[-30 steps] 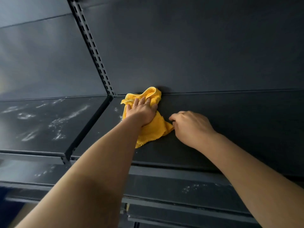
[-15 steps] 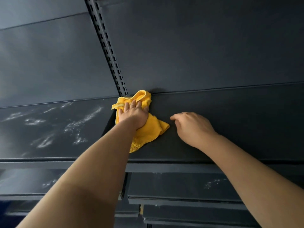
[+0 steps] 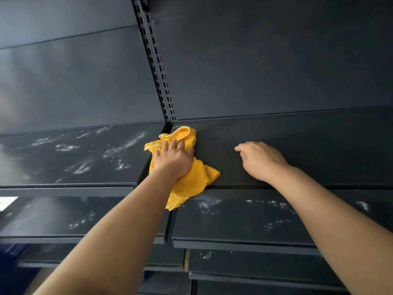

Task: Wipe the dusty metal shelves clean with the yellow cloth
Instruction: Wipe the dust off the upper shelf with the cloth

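On metal shelf (image 3: 308, 145), left hand (image 3: 173, 161) presses crumpled cloth (image 3: 192, 184).

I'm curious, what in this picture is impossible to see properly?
1. Head view: the top shelf where the yellow cloth and the left hand cover it; any dust beneath is hidden.
2. Head view: the lowest shelves, crossed by both forearms and cut off by the bottom edge.
3. Head view: a pale patch, cut by the left edge, unidentifiable.
4. Head view: the slotted upright, its top beyond the upper edge.
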Available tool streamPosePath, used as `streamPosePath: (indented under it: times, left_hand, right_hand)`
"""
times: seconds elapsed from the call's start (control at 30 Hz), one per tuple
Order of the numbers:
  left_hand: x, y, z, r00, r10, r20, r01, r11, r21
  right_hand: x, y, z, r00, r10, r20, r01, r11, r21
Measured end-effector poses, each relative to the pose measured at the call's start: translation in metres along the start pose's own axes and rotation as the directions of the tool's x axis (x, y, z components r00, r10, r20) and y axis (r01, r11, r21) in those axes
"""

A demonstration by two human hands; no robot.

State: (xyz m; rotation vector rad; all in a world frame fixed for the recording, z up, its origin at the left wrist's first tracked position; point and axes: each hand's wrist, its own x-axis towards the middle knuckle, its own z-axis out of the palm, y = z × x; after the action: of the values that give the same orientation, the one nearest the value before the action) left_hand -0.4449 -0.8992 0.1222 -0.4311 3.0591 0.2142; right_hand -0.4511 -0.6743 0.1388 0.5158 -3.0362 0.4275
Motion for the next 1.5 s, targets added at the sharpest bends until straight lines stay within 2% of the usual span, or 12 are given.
streamPosePath:
  times: [0.17,0.33,0.7,1.0,1.13,1.23,1.5]
  left_hand:
    - [-0.022,0.033,0.001,0.996,-0.091,0.013,0.091,0.996,-0.012]
    - [-0.041,0.087,0.006,0.997,-0.077,0.023,0.077,0.997,-0.009]
    - [-0.06,0.218,0.022,0.992,0.106,0.064,-0.106,0.994,-0.01]
    - [-0.078,0.3,0.034,0.939,0.325,0.114,-0.327,0.945,0.001]
    - [-0.087,0.295,0.035,0.882,0.46,0.102,-0.46,0.888,-0.029]
    - [-0.09,0.274,0.033,0.857,0.507,0.094,-0.503,0.862,-0.066]
    - [-0.08,0.175,0.02,0.953,0.295,0.064,-0.295,0.955,-0.016]
  right_hand:
    - [-0.027,0.04,-0.013,0.998,0.008,-0.062,-0.007,1.0,0.008]
    - [-0.054,0.085,-0.029,0.996,0.025,-0.089,-0.024,1.0,0.005]
    - [-0.11,0.187,-0.061,0.972,0.178,-0.153,-0.191,0.979,-0.076]
    - [-0.142,0.226,-0.068,0.974,0.181,-0.136,-0.183,0.983,0.001]
    - [-0.14,0.216,-0.071,0.97,0.184,-0.162,-0.186,0.983,0.004]
    - [-0.133,0.197,-0.071,0.968,0.184,-0.171,-0.184,0.983,0.015]
    - [-0.103,0.119,-0.055,0.985,0.066,-0.16,-0.059,0.997,0.05]
